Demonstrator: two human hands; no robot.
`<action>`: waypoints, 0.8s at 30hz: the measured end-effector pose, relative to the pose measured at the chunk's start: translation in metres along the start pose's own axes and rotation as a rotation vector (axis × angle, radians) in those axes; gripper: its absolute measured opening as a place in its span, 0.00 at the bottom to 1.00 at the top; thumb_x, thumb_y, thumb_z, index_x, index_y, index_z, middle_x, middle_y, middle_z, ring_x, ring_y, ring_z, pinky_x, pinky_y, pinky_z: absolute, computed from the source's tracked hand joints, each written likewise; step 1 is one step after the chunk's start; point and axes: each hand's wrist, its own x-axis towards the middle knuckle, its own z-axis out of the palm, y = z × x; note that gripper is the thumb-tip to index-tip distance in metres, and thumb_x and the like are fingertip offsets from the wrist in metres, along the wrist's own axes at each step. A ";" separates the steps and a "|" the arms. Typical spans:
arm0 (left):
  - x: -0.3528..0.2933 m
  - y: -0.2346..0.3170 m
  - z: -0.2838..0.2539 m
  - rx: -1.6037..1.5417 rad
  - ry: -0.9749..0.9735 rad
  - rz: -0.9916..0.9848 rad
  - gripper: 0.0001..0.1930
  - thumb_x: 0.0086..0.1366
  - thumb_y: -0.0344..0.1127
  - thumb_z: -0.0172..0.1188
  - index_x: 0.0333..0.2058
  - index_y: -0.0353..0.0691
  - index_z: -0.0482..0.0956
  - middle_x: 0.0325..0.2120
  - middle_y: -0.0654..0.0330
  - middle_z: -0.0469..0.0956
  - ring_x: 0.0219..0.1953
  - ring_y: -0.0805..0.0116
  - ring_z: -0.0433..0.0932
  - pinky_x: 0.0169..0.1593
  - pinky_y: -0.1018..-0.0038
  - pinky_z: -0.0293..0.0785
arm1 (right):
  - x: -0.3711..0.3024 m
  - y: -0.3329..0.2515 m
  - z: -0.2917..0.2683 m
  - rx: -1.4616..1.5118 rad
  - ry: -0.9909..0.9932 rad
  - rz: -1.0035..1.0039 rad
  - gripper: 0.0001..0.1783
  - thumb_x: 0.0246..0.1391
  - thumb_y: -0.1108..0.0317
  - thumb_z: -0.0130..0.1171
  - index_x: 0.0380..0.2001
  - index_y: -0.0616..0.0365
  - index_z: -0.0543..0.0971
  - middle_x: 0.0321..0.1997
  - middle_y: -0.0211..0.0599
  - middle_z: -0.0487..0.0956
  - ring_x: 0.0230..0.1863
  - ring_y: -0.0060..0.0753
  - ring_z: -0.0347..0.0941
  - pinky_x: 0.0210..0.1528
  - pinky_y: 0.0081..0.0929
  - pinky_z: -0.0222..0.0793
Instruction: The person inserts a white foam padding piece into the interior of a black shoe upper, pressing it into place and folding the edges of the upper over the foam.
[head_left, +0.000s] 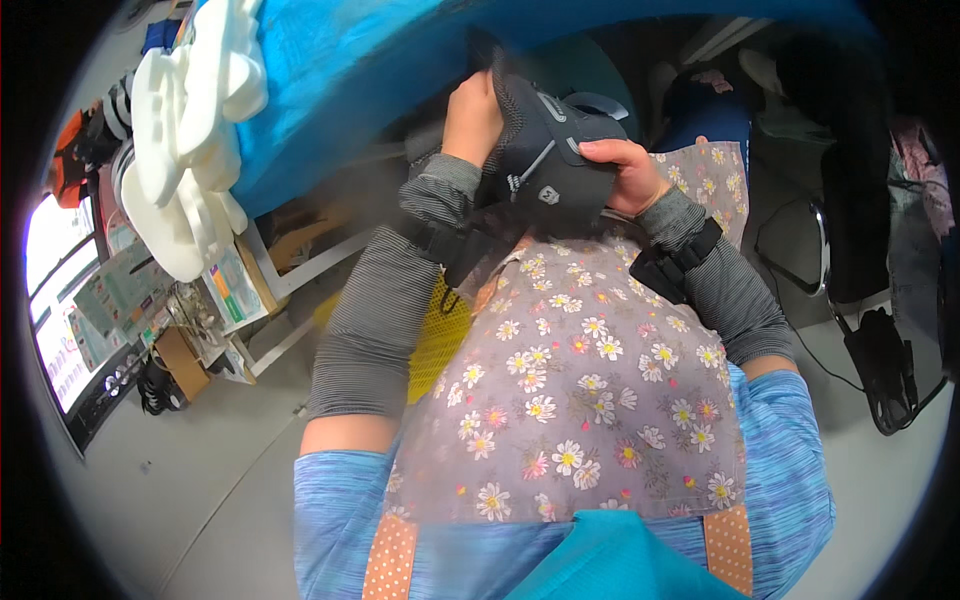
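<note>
Over my lap I hold a dark grey and black shoe upper (560, 160), with stitched strips and a small pale emblem on its side. My left hand (474, 122) is closed round its collar edge at the left, and the mesh-like lining shows beside the fingers. On the right side my right hand (628, 178) pinches the upper, thumb lying on top; the other fingers are mostly hidden beneath. The upper's lower end lies against my flowered apron (560, 380) and is partly in shadow.
White foam shoe soles (190, 130) are stacked at the left on a blue-covered surface (320, 90). A yellow basket (440, 335) stands under my left forearm. Cardboard boxes (180, 365) lie farther left. A metal-framed chair (822, 250) and a cable are at the right.
</note>
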 end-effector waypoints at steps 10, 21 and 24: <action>-0.001 -0.025 0.013 -0.140 0.016 0.038 0.07 0.62 0.27 0.55 0.35 0.28 0.78 0.30 0.48 0.83 0.29 0.57 0.82 0.36 0.67 0.76 | 0.004 0.009 -0.007 0.031 0.014 0.009 0.24 0.57 0.64 0.53 0.55 0.67 0.74 0.54 0.49 0.79 0.53 0.42 0.78 0.60 0.38 0.71; -0.010 -0.003 -0.001 -0.050 0.138 -0.110 0.22 0.74 0.43 0.44 0.33 0.29 0.78 0.31 0.36 0.78 0.38 0.34 0.76 0.40 0.53 0.72 | 0.008 0.004 -0.006 0.101 -0.072 0.001 0.27 0.55 0.63 0.53 0.56 0.69 0.72 0.55 0.53 0.78 0.53 0.46 0.77 0.61 0.39 0.70; -0.012 -0.021 0.003 -0.034 0.113 -0.138 0.18 0.72 0.41 0.48 0.35 0.30 0.79 0.31 0.37 0.79 0.37 0.36 0.79 0.39 0.55 0.74 | 0.010 0.005 0.002 0.092 -0.050 0.021 0.26 0.56 0.64 0.52 0.55 0.69 0.73 0.53 0.51 0.79 0.53 0.45 0.78 0.60 0.38 0.71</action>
